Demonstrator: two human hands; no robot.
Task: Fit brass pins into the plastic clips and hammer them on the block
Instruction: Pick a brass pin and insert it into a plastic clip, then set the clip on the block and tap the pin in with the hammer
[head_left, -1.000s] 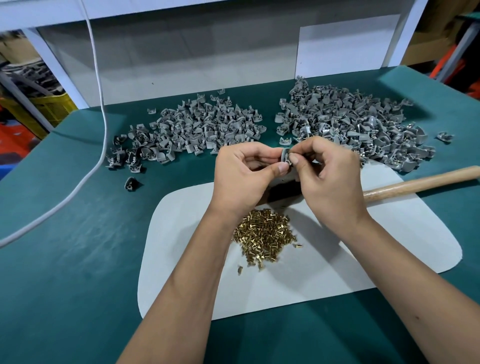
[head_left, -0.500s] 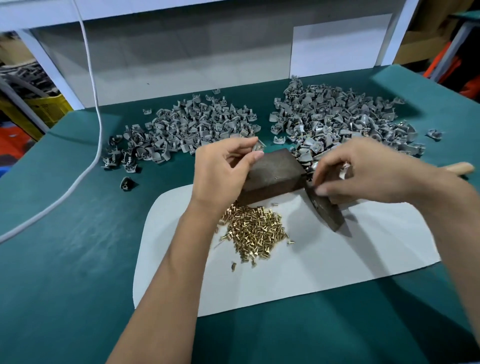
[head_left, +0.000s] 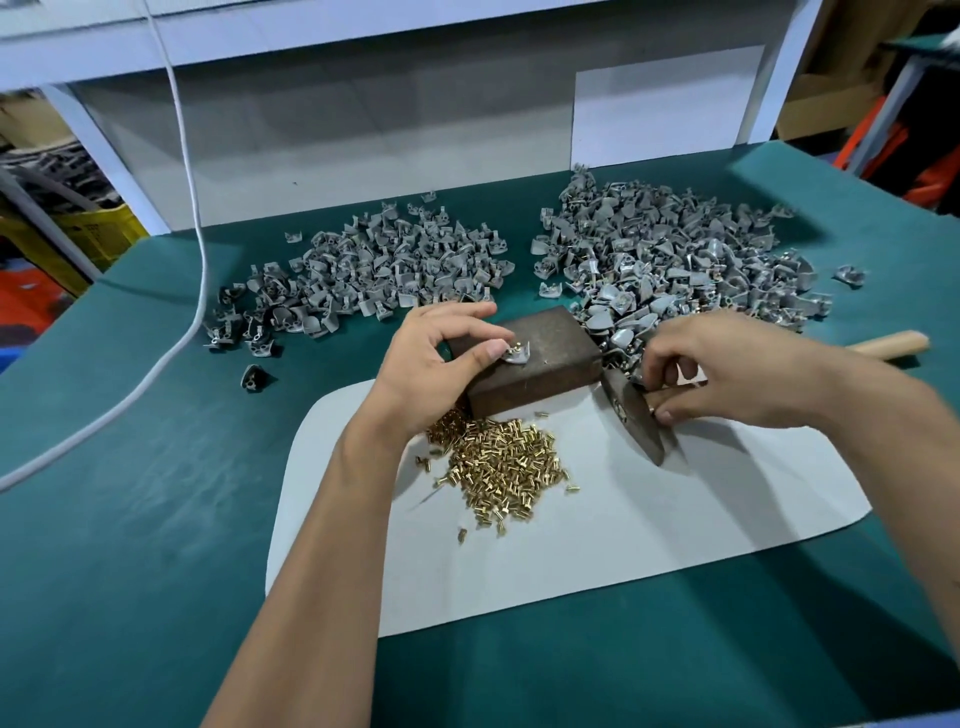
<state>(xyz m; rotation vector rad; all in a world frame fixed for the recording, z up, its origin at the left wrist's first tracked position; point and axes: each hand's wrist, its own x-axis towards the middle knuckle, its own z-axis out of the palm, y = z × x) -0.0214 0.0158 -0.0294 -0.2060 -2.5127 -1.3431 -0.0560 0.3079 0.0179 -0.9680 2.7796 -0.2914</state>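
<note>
I am taking the block (head_left: 524, 358) as my landmark. Behind it to the left, a heap of grey clips (head_left: 374, 270) is spreading across the green table (head_left: 130, 519); behind it to the right, a bigger clip heap (head_left: 685, 260) is crowding right up against its far corner. Just in front of it, brass pins (head_left: 498, 462) are littering the white mat (head_left: 649, 525). The hammer (head_left: 636, 410) is lying just right of it. A white cable (head_left: 171, 322) is trailing well left. Bare mat is lying open beyond the pins, in front.
</note>
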